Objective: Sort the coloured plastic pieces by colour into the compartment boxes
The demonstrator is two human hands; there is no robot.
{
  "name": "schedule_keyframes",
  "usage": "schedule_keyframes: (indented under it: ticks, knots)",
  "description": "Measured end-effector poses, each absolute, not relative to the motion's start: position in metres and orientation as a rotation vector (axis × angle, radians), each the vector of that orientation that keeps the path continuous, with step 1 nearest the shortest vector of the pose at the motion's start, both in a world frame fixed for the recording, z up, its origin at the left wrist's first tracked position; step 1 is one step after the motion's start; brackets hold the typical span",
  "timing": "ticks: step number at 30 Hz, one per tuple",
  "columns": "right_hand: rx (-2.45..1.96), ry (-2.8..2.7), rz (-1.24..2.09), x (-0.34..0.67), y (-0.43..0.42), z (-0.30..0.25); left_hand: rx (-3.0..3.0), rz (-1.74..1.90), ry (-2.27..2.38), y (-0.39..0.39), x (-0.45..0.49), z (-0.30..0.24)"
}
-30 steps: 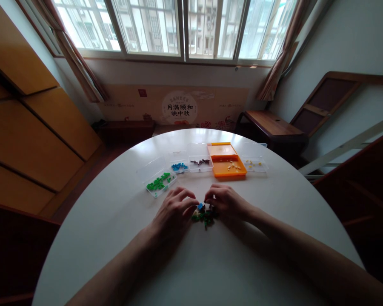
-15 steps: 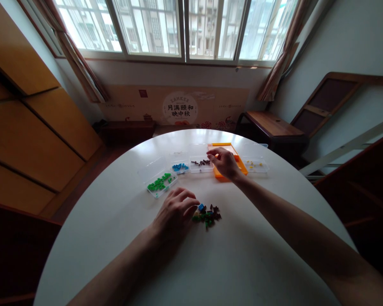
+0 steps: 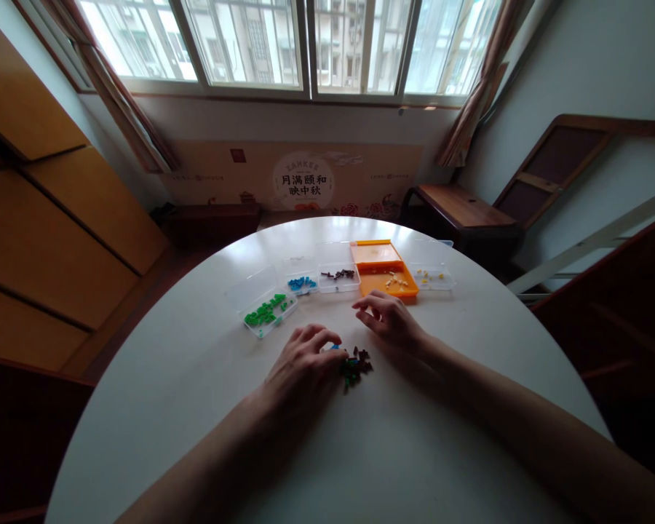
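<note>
From where I stand, the room is dim, daylight entering by the window (image 3: 270,44) ahead, overexposed near white; glare along the far rim of the surface (image 3: 360,455); soft shadows beneath the forearms (image 3: 502,404); dark bricks (image 3: 362,360) indistinct; cabinet (image 3: 65,240) stretched, slanting at the edge.

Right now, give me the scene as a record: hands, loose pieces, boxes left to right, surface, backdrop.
left hand: at left side of mixed brick pile, grip unclear; left hand, mixed brick pile
right hand: right hand nearest orange box; held piece not discernible
box 1: first clear box, green bricks
box 2: second clear box, blue bricks
box 3: third clear box, dark brown bricks
box 4: orange box, lid open, cream pieces
box 5: fourth clear box, yellow pieces
surface: round white table
backdrop: window
</note>
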State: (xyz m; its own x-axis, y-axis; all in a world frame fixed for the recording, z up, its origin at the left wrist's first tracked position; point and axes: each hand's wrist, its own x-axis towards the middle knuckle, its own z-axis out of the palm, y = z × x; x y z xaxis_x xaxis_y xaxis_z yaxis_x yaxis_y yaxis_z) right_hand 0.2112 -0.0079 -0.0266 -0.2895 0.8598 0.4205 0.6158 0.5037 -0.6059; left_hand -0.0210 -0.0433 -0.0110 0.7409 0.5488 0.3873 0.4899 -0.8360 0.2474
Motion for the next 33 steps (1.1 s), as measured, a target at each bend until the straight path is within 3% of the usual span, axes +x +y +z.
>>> schedule_keyframes:
  ticks: [19,33]
  knots:
    - [-1.173,-2.0,0.508,0.203,-0.024,-0.028,2.577,0.74,1.095,-0.038,-0.024,-0.01]
    - [-0.963,-2.001,0.523,0.178,-0.044,-0.017,2.023,1.173,1.104,-0.033,-0.021,-0.012]
